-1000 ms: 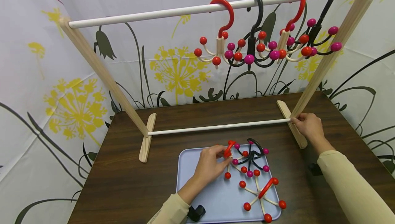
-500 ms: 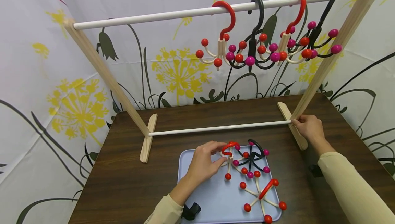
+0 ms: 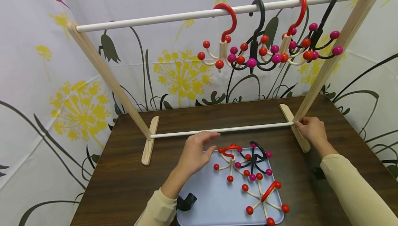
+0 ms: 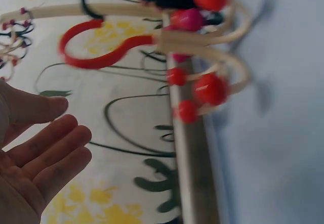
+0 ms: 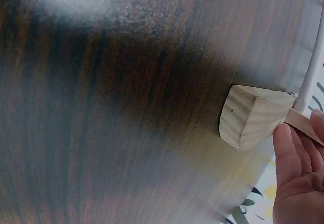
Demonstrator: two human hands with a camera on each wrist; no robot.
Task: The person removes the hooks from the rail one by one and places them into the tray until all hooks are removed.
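My left hand (image 3: 193, 152) is open above the left part of the blue tray (image 3: 211, 198), apart from everything. Just right of it, a hanger with a red hook (image 3: 232, 147), cream arms and red ball tips stands on the tray. It overlaps a black hanger (image 3: 254, 157) with magenta balls. Another red-hooked hanger (image 3: 263, 195) stands at the tray's front right. In the left wrist view, my fingers (image 4: 55, 158) are spread from the thumb. My right hand (image 3: 312, 131) grips the foot of the rack's right wooden post (image 3: 311, 96), by the lower white bar (image 3: 233, 129).
From the rack's upper white rod (image 3: 155, 20) hang two red-hooked hangers (image 3: 231, 22) and two black-hooked ones (image 3: 262, 18), all towards the right. The rack's wooden feet (image 3: 150, 141) stand on the dark table (image 3: 118, 181). A flowered cloth (image 3: 186, 46) is behind.
My left hand has let go of the red-hooked hanger and moved left, its fingers opening. That hanger stays on the tray. My right hand stays on the post; the head view has shifted slightly.
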